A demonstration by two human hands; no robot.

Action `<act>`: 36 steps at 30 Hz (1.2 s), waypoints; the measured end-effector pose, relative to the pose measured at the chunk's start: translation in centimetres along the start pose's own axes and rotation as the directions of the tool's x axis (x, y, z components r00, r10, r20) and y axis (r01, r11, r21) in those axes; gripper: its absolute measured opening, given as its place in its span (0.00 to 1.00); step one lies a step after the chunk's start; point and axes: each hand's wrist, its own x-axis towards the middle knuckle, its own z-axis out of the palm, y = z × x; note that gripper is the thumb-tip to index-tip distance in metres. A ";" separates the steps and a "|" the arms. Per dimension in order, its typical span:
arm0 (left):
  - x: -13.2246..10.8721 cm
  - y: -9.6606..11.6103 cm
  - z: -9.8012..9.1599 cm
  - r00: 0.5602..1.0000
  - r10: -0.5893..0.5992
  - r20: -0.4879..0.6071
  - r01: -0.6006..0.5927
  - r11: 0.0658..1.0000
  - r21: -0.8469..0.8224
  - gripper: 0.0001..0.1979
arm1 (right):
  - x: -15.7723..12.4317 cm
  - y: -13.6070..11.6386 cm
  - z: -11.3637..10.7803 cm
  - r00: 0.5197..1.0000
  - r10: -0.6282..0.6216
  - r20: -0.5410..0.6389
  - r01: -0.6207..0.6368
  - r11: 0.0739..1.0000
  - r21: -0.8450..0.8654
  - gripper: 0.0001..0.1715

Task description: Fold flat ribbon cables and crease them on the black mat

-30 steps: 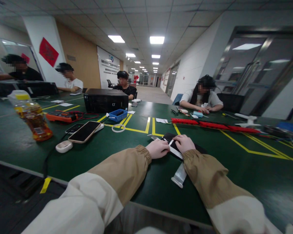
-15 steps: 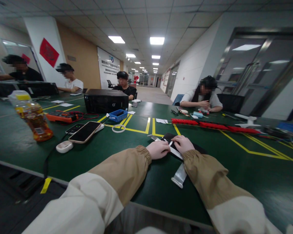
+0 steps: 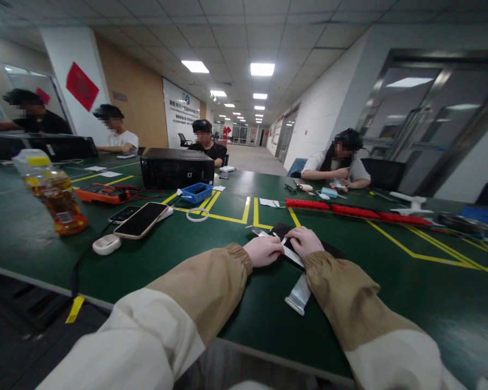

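Note:
My left hand is closed at the left edge of a white and silvery strip, with its fingertips on it. Across from it, my right hand has its fingers pressed together over the same strip; what the fingertips pinch is too small to make out. A black flat piece lies under both hands on the green table. From beneath my right sleeve a flat grey ribbon cable with a connector end reaches toward the table's front edge.
To the left are a phone, a bottle, an orange multimeter, a blue tray and a white ring. A black case stands behind. Red strips lie right. Several people sit across the table.
My right hand's fingers have shifted very slightly over the strip. The person across at the right has moved a hand up a little. My left hand looks the same.

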 end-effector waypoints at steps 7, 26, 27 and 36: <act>0.0 0.0 0.0 1.000 0.013 -0.004 -0.013 1.000 0.005 0.09 | 0.0 0.1 0.1 0.999 0.022 0.026 -0.022 1.000 -0.013 0.14; 0.1 0.6 -0.4 0.996 -0.079 0.035 0.073 0.986 0.152 0.12 | -0.6 0.6 0.1 0.997 0.081 -0.007 -0.081 0.997 -0.020 0.17; 0.1 0.7 -0.4 0.996 -0.078 0.034 0.072 0.985 0.160 0.12 | -0.6 0.6 0.1 0.998 0.065 0.001 -0.065 0.998 -0.013 0.17; 0.2 1.0 -0.3 0.994 -0.109 -0.004 0.108 0.978 0.179 0.12 | -0.7 1.0 0.5 0.997 0.073 0.012 -0.073 0.997 -0.027 0.19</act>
